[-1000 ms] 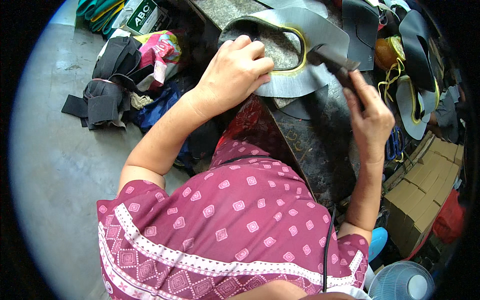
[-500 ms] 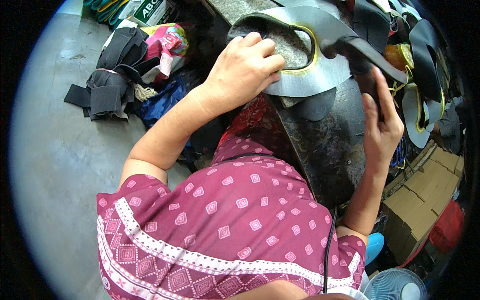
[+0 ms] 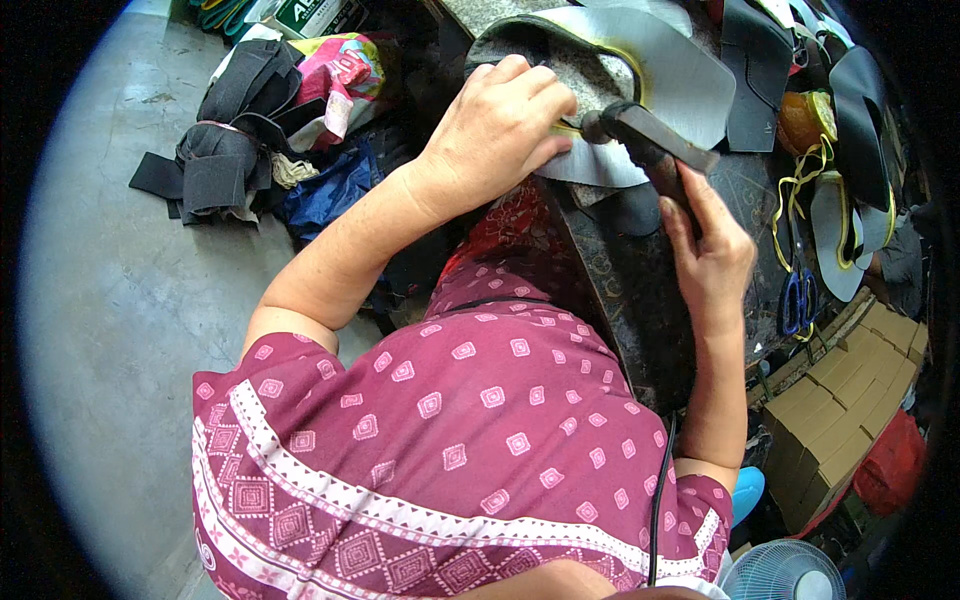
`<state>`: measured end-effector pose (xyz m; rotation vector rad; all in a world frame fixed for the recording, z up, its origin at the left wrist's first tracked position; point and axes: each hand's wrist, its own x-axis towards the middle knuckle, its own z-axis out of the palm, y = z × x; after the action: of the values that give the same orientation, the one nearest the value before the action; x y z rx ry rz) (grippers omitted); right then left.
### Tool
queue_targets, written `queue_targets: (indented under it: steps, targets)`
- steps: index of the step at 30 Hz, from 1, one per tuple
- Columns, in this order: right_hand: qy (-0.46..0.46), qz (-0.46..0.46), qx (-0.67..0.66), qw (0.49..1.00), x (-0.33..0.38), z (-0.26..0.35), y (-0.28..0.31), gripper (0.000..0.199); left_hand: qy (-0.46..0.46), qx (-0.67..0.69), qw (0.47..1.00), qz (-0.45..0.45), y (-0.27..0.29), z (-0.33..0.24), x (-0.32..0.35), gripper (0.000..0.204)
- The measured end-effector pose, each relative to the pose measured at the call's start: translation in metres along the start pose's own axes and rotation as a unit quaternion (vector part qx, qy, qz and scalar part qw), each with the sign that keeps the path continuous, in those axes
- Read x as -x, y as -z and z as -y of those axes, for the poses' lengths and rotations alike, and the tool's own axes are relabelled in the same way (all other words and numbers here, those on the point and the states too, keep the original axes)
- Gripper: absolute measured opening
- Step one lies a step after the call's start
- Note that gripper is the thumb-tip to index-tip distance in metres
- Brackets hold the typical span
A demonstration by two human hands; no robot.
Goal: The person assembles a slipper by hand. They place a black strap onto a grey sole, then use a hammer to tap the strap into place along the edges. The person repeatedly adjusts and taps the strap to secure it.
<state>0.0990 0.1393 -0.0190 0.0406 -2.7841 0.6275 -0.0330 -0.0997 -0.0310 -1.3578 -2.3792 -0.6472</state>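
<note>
My left hand point(image 3: 497, 132) pinches the near edge of a curved grey shoe upper point(image 3: 690, 85) with a yellow-edged opening and a black part on its left. A speckled stone slab point(image 3: 592, 78) shows through the opening, beneath the piece. In my right hand point(image 3: 715, 255) is a hammer point(image 3: 655, 140), held by its dark handle. Its round face is down at the near rim of the opening, just right of my left fingers; whether it touches cannot be made out. The left fingertips are partly hidden behind the hand.
Scissors with blue handles point(image 3: 799, 302), yellow strips point(image 3: 790, 190) and more cut uppers point(image 3: 838, 235) lie on the right of the dark worktable point(image 3: 640, 285). A bundle of black strips point(image 3: 215, 170) is at the left. Cardboard point(image 3: 850, 370) and a fan point(image 3: 785, 572) stand lower right.
My right hand has brought the hammer left and down onto the opening's near rim. The upper and my left hand appear slightly farther right in view. The scissors have come into sight.
</note>
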Motion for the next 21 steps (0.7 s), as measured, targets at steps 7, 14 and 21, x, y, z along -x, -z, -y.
queue_targets:
  steps: [7,14,21]
  targets:
    - [-0.134,0.014,-0.286,0.949,-0.005,-0.021,0.008,0.049,-0.034,-0.081,0.994,-0.062,0.049,0.011,-0.006,0.067]
    - [-0.104,-0.075,-0.434,0.892,-0.029,-0.003,0.046,0.068,-0.144,-0.011,0.989,-0.013,0.057,0.008,-0.021,0.03]
    - [-0.083,0.066,-0.406,0.907,-0.021,0.011,0.074,0.04,-0.241,0.241,0.94,-0.029,0.058,-0.037,-0.053,0.031]
